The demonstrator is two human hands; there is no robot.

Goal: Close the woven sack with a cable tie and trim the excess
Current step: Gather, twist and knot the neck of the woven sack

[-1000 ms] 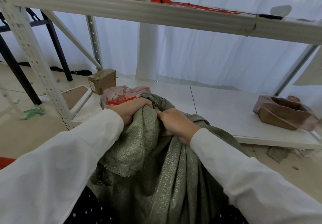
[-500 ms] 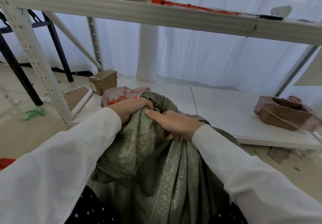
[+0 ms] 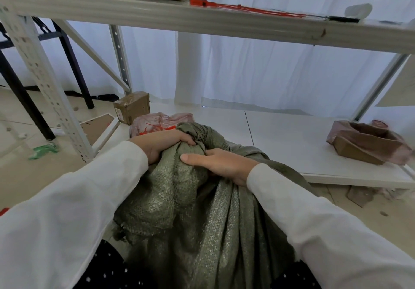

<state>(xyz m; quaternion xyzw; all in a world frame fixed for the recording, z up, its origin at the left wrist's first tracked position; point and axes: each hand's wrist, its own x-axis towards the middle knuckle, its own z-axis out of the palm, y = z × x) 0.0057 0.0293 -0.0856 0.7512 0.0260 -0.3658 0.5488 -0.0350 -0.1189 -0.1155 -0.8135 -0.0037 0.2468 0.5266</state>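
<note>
A green woven sack stands between my arms, its mouth gathered into a bunch at the top. My left hand grips that bunched neck from the left, fingers curled over the cloth. My right hand wraps the neck from the right, thumb stretched along the near side and fingers tucked behind the folds. Red cable ties lie in a pink plastic bag just behind my left hand. More red cable ties lie on the upper shelf board.
A low white shelf board holds a small cardboard box at the left and a brown box in a pink bag at the right. A perforated rack post stands left. White curtain hangs behind. Green scrap lies on the floor.
My right hand has shifted from clenching the cloth to wrapping the neck with its thumb stretched out toward my left hand. My left hand kept its grip.
</note>
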